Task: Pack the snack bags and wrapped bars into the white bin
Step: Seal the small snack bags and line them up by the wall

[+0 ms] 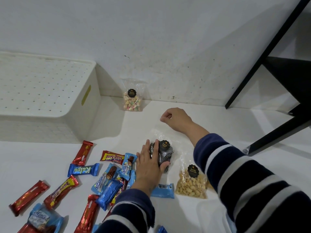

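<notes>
A clear bag of dark striped biscuits (165, 151) lies on the white surface. My left hand (149, 167) lies over its left side, with the thumb curled round its near end. My right hand (175, 118) is curled at the bag's clear far end and seems to pinch the plastic there. A bag of pale nuts (191, 184) lies just right of it, partly under my right sleeve. A bag of coloured biscuits (132, 98) leans against the wall. Several wrapped bars, among them a red one (83, 153) and a blue one (83, 169), lie scattered to the left. The white bin (42, 91) stands at the far left.
The bin shows a perforated face upward and a slot handle on its side. Black frame legs (269, 56) slant across the right. A clear plastic piece (212, 216) lies at the lower right. The white wall runs close behind.
</notes>
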Demonstrator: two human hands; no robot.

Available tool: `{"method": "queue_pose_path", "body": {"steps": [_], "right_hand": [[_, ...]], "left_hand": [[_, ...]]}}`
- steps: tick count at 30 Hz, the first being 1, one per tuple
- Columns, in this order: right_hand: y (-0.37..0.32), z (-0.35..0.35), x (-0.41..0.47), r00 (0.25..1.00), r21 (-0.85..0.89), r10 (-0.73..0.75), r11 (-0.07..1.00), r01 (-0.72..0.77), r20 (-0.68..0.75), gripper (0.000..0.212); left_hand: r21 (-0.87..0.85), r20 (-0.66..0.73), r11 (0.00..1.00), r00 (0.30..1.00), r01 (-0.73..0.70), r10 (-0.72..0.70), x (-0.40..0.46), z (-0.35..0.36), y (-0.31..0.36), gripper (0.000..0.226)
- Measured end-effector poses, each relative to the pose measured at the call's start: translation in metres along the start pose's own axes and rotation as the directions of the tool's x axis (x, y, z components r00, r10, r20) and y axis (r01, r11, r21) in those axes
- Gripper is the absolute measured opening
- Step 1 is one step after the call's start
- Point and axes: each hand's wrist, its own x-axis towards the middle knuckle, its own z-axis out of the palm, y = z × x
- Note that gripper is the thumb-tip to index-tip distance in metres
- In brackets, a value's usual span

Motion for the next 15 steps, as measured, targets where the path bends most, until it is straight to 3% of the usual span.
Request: {"method": "queue_pose_path", "body": {"steps": [3,11,13,15], "right_hand": [[0.009,-0.018,-0.008,0.995,-0.111,0.013,0.994,-0.002,0.103,0.033],[0.025,-0.022,-0.021,1.000,-0.001,0.023,1.000,-0.023,-0.006,0.023],[0.025,-0.017,-0.024,0.999,0.018,0.022,1.000,-0.021,-0.037,0.020],[0.026,-0.013,-0.026,0.998,0.058,0.029,0.998,-0.026,-0.050,0.017]], "left_hand": [[-0.006,0.009,1.000,1.000,0.005,-0.004,0.000,-0.001,0.000,0.082],[-0.043,0.045,0.998,0.998,0.045,-0.043,0.001,-0.001,0.003,0.080],[-0.162,0.037,0.983,0.996,0.085,-0.080,0.003,-0.007,0.011,0.076],[-0.335,-0.068,0.936,0.988,0.109,-0.140,0.009,-0.019,0.024,0.054]]}}
